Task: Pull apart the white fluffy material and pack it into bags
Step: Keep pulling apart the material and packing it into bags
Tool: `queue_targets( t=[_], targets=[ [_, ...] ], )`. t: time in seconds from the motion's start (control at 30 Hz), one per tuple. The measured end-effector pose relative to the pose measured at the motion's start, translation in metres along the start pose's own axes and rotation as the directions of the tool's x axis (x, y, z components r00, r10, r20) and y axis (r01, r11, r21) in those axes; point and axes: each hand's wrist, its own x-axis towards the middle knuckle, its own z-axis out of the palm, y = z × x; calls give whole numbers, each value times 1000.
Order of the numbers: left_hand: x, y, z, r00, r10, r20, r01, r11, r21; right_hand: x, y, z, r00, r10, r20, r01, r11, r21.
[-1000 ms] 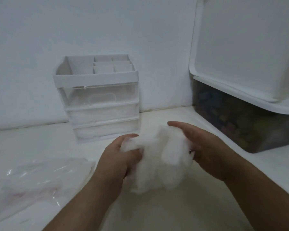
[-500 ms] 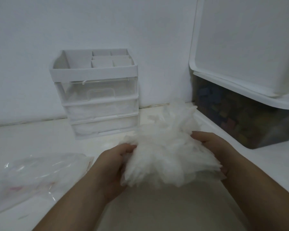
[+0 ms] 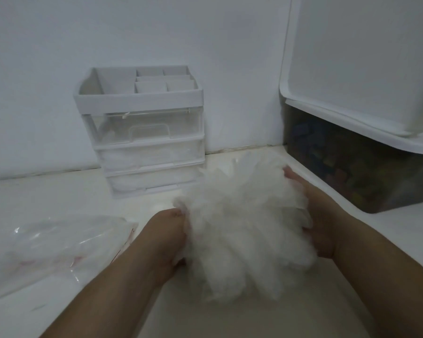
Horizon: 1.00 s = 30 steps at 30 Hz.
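Observation:
A big clump of white fluffy material (image 3: 244, 230) is stretched wide between my two hands above the white table (image 3: 47, 198). My left hand (image 3: 165, 237) grips its left edge, with the fingers buried in the fluff. On the other side, my right hand (image 3: 320, 220) holds the right edge, its fingers mostly hidden behind the fibres. Clear plastic bags (image 3: 54, 250) lie flat on the table to the left of my left forearm.
A small white drawer organiser (image 3: 142, 132) with clear drawers stands against the wall behind the fluff. At the right sits a dark translucent bin (image 3: 366, 176) of coloured pieces, with a white lid (image 3: 352, 64) leaning above it.
The clump has been pulled wider and fluffier between my hands, which have moved apart. The camera has tilted slightly.

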Motion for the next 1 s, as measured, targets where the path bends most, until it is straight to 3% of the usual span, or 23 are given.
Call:
queue_targets(
  t=[0.03, 0.1, 0.2, 0.23, 0.33, 0.4, 0.43, 0.47, 0.53, 0.57, 0.67, 0.73, 0.8, 0.87, 1.0],
  targets=[
    [1, 0, 0, 1000, 6, -23, -7, 1000, -27, -5, -12, 10, 996, 69, -55, -66, 996, 56],
    [0, 1, 0, 999, -9, -45, 6, 997, -71, -16, -22, 28, 997, 45, -68, -44, 999, 23],
    [-4, 2, 1, 996, -95, 4, 94, 987, -132, -19, -21, 38, 986, 165, -6, -164, 975, -151],
    [-7, 4, 2, 993, -113, 21, 115, 982, -149, -16, -15, 27, 989, 148, -30, -151, 951, -268],
    [-13, 8, 2, 982, -159, 100, 174, 970, -169, -33, 18, 10, 1000, -12, 10, 15, 930, -368],
    [-15, 15, 0, 973, -179, 144, 202, 966, -164, -20, 16, 9, 969, -146, -198, 48, 903, -426],
    [-13, 17, -1, 973, -169, 155, 192, 970, -146, -11, 18, 11, 899, -238, -369, 2, 842, -539],
    [-14, 18, -1, 973, -160, 165, 181, 976, -123, -16, 9, 11, 937, -117, -329, -67, 865, -498],
    [-14, 20, -2, 979, -125, 158, 128, 992, -11, -11, -2, 22, 920, 114, -375, -295, 832, -469],
    [-14, 20, -4, 982, -77, 175, 62, 994, 91, -14, -15, 21, 902, 51, -428, -283, 820, -498],
    [-17, 16, 0, 955, 72, 287, -172, 924, 341, -16, -23, 23, 930, 49, -364, -230, 850, -474],
    [-12, 9, 6, 971, 212, 110, -239, 866, 440, -19, -20, 26, 958, 71, -280, -212, 830, -516],
    [-8, 4, 13, 941, 328, -81, -228, 793, 564, -23, -22, 26, 970, 122, -212, -221, 808, -546],
    [-3, 5, 16, 954, 249, -166, -134, 852, 506, -26, -23, 22, 973, 111, -204, -212, 786, -581],
    [1, 17, 19, 967, -57, -247, 116, 966, 230, -31, -22, 11, 973, 87, -213, -195, 802, -564]
  ],
)
